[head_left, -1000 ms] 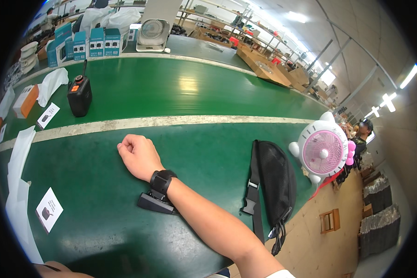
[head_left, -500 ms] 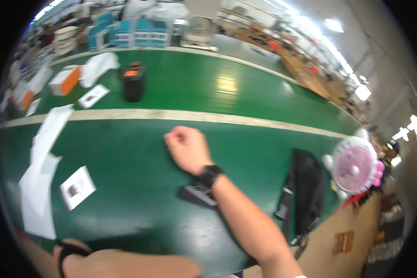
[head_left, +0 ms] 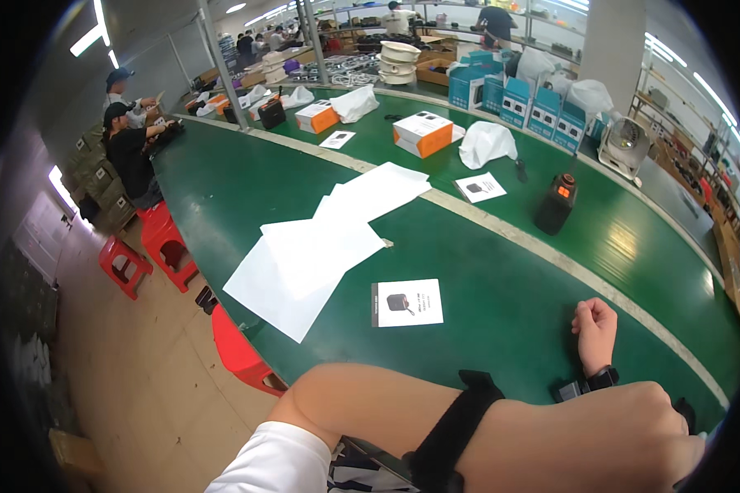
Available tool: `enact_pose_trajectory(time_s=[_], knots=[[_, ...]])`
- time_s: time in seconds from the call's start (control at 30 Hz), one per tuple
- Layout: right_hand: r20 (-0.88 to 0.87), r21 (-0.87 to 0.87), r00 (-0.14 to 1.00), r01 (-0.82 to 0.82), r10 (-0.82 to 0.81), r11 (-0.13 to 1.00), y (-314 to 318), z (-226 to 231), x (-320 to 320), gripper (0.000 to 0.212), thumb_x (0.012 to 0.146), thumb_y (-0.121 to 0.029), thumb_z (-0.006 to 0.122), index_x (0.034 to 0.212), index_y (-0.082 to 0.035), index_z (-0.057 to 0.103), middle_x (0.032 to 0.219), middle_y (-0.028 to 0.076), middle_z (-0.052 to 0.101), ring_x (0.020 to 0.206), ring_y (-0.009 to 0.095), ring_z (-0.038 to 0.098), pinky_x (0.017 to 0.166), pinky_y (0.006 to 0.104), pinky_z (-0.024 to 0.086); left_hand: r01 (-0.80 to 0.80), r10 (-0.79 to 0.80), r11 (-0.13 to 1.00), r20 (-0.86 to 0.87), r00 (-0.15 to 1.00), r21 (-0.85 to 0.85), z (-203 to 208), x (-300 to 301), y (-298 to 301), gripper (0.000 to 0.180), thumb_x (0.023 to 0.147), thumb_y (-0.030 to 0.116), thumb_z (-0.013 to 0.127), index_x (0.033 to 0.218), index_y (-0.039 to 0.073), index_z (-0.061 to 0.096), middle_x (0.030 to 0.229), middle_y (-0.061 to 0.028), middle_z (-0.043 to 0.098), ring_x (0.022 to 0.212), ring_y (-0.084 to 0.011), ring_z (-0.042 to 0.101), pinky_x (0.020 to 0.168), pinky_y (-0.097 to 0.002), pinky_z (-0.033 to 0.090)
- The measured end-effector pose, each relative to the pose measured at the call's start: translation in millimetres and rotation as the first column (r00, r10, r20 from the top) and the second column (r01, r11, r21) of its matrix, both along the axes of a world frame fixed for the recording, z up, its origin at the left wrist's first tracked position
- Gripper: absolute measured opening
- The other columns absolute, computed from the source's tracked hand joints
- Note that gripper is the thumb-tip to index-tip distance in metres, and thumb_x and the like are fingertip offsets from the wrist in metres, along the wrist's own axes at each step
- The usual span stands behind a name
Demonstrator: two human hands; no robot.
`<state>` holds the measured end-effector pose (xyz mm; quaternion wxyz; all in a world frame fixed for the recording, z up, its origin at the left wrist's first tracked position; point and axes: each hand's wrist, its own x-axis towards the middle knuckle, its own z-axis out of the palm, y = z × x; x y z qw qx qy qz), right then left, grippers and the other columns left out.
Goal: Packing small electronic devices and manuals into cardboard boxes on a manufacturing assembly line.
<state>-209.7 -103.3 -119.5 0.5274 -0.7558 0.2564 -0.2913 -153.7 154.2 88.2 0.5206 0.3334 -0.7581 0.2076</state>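
My right hand (head_left: 596, 333) lies on the green table at the right, its fingers curled in with nothing visible in them. A black watch (head_left: 603, 377) is on that wrist, and a small dark grey object (head_left: 566, 390) sits beside it. Across the lower edge stretches my left forearm with a black strap (head_left: 460, 427) around it. My left hand (head_left: 645, 431) shows its back at the lower right; its fingers are hidden. Beyond the forearm lies a white leaflet (head_left: 423, 302) with a picture of a black device. Several overlapping white sheets (head_left: 304, 255) are to its left.
Across a pale strip stands a black device (head_left: 556, 205) with orange parts and an antenna. Orange-and-white boxes (head_left: 426, 134), white bags (head_left: 487, 146), blue boxes (head_left: 515, 100) and a fan (head_left: 625, 144) line the far side. Red stools (head_left: 164, 238) and people (head_left: 130, 152) are at the left.
My view has swung left, so the sheets and leaflet now appear nearer the middle and the pink fan is out of sight. My left forearm reaches farther across the lower edge.
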Motion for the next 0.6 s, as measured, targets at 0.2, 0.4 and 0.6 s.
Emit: enact_pose_trajectory(time_s=[0.2,0.4,0.6], knots=[[0.002,0.022,1.0,0.001,-0.001,1.0,-5.0,-7.4,-1.5,0.021,0.091,-0.011,0.056,0.071,-0.004,0.052,0.059,-0.001,0.051,0.051,0.006,0.048,0.047,0.0202,0.038,-0.171,0.154,0.965,-0.098,0.983,-0.2,-28.2,-24.3,-45.2,0.011,0.07,0.02,0.064,0.077,0.011,0.061,0.061,-0.0059,0.057,0.045,-0.0219,0.052,0.041,-0.0447,0.045],[0.004,0.025,1.0,0.028,-0.029,0.999,-2.2,-13.2,5.1,0.021,0.09,-0.011,0.057,0.071,-0.003,0.052,0.061,-0.001,0.053,0.053,0.006,0.05,0.048,0.0214,0.041,0.419,-0.292,0.626,-0.3,0.908,0.658,17.4,48.6,-14.4,0.029,0.073,0.026,0.066,0.097,0.012,0.058,0.062,-0.0024,0.058,0.06,-0.0277,0.062,0.047,-0.0442,0.048],[-0.047,-0.025,0.997,0.065,-0.066,0.998,7.0,19.3,-7.4,0.022,0.09,-0.011,0.056,0.07,-0.002,0.053,0.059,0.0,0.054,0.052,0.006,0.051,0.048,0.0213,0.041,0.401,-0.327,0.778,-0.233,0.916,0.484,37.0,45.5,-21.1,0.031,0.076,0.03,0.063,0.098,0.01,0.058,0.065,-0.0041,0.059,0.061,-0.0263,0.062,0.049,-0.0419,0.047]])
